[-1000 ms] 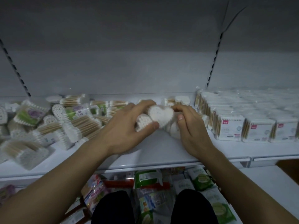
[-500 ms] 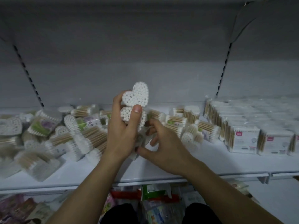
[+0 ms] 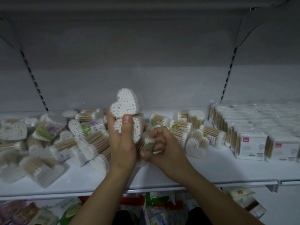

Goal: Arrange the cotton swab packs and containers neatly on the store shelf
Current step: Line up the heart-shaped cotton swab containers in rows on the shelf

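Right hand [image 3: 162, 147] has closed round a sideways pack [image 3: 147, 143], left hand [image 3: 121, 143] gripping two heart packs [image 3: 124, 103], tips toward camera.

The shelf [image 3: 219, 169] lies bare along its front edge, widest between the middle and the stacked boxes [image 3: 253, 143] on the right, so a reach fits there. The left half is choked by a loose heap of packs [image 3: 68, 143] that comes nearly to the front. In the middle, the left hand [image 3: 121, 146] holding two heart packs [image 3: 125, 104] and the right hand [image 3: 164, 146] gripping a small pack [image 3: 146, 143] block the way. Scattered packs [image 3: 186, 127] crowd behind them. Above is open air up to the upper shelf [image 3: 146, 8].
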`<action>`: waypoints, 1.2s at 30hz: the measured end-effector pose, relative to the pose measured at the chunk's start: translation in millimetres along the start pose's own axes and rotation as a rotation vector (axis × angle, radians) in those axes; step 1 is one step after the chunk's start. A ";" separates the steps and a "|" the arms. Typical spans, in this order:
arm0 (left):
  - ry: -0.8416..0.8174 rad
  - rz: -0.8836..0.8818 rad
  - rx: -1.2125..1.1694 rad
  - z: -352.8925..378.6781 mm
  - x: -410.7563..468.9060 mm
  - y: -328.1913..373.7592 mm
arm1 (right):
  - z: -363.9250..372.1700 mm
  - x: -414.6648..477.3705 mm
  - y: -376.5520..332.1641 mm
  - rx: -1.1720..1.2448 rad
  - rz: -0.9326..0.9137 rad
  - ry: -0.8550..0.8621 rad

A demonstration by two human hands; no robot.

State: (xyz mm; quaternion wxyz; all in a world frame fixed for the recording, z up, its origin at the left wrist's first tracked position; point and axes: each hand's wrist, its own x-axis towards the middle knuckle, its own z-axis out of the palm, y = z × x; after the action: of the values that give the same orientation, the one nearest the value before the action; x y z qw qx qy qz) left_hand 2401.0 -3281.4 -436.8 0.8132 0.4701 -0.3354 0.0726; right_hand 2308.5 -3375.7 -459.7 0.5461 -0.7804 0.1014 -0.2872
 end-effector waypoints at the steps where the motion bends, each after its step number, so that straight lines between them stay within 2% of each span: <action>1: 0.006 -0.032 -0.021 2.4 -1.3 2.9 | -0.4 0.4 1.5 0.036 -0.002 0.018; 5: 0.050 -0.144 -0.124 6.9 5.5 15.2 | -8.2 -3.5 -3.2 0.108 -0.041 0.070; 11: -0.037 -0.039 0.009 8.8 39.7 12.3 | -54.7 13.6 -41.6 0.213 0.045 0.164; 14: -0.055 -0.197 -0.092 18.5 61.3 5.0 | -81.2 46.0 -57.1 0.181 0.077 0.199; 16: -0.054 -0.291 -0.104 26.7 73.9 -3.8 | -96.2 71.8 -65.4 0.098 0.096 0.217; 20: -0.065 -0.367 -0.086 36.5 82.5 -26.8 | -116.6 118.1 -59.4 -0.310 0.181 0.137; 24: -0.045 -0.348 -0.084 32.5 76.7 -39.4 | -120.2 143.5 -40.7 -0.714 -0.022 0.094; 29: -0.029 -0.351 -0.045 21.7 78.0 -39.1 | -100.2 152.3 -9.1 -1.111 -0.118 -0.150; 32: -0.083 -0.349 -0.002 15.7 84.7 -35.3 | -90.5 152.6 -6.3 -0.994 -0.096 -0.133; 36: -0.121 -0.249 0.114 8.6 90.4 -28.8 | -77.0 148.1 -8.5 -0.873 -0.069 -0.182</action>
State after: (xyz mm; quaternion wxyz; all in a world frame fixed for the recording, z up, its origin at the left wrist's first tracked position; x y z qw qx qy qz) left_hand 2478.5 -3322.0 -399.1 0.7662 0.5569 -0.3183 -0.0383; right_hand 2384.8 -3503.5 -383.6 0.1621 -0.9628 0.1385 -0.1658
